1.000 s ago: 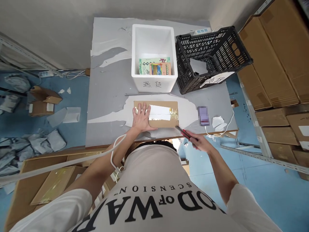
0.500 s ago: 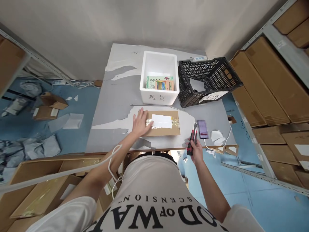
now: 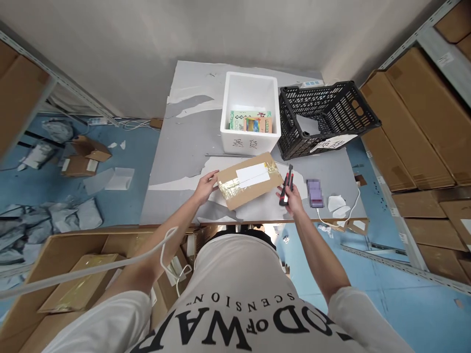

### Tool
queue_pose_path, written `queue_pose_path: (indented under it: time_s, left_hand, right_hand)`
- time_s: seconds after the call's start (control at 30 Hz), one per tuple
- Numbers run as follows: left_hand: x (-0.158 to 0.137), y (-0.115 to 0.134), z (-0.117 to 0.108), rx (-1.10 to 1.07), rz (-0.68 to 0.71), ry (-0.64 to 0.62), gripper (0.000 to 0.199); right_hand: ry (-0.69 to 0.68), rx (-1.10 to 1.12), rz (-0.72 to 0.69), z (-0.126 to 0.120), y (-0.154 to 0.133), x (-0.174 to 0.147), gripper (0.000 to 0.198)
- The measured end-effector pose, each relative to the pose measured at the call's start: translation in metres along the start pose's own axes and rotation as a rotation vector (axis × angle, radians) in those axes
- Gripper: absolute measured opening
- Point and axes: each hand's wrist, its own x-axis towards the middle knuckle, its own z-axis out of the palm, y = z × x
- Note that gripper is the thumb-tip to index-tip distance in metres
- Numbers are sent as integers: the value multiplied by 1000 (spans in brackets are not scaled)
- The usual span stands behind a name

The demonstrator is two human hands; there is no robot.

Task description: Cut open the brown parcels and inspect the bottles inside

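Observation:
A taped cardboard box (image 3: 235,196) with a white label (image 3: 253,175) is turned at a slant over the front of the table, its right end higher in the picture. My left hand (image 3: 206,187) grips its left end, the fingertips at the edge. In my right hand (image 3: 293,200) is a black and red utility knife (image 3: 286,189), pointing away from me. Some fingers of that hand reach the box's right end; whether they bear its weight I cannot tell. Part of the box's underside is hidden.
Behind the box stand a white foam box (image 3: 250,142) with printed packets inside and a black plastic crate (image 3: 331,115). A phone (image 3: 315,193) on a white cable and paper scraps (image 3: 338,203) lie at right. A large open carton (image 3: 55,240) is at lower left.
The box has swung from lying straight to a slant, its right end moving away from me. My left hand has gone from its top to its left end; the right hand with the knife came closer.

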Motion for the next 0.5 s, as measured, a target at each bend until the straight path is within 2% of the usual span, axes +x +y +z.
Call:
queue_pose_path:
  time_s: [0.1,0.27,0.4,0.5]
  left_hand:
    - [-44,-22,9,-145,-35,92,57]
    - [-103,-59,35,-252,-181,230,59]
    - [-120,-67,49,-224,-246,227,61]
    - [-120,-66,48,-145,-235,197,64]
  right_hand:
    - [-60,-48,-15,13,-23,45,34]
    - [-218,-121,-14,59,-45,98,39]
    - [-276,-183,6,89,-43,114,33]
    - [-259,-189,6,98,-35,115,33]
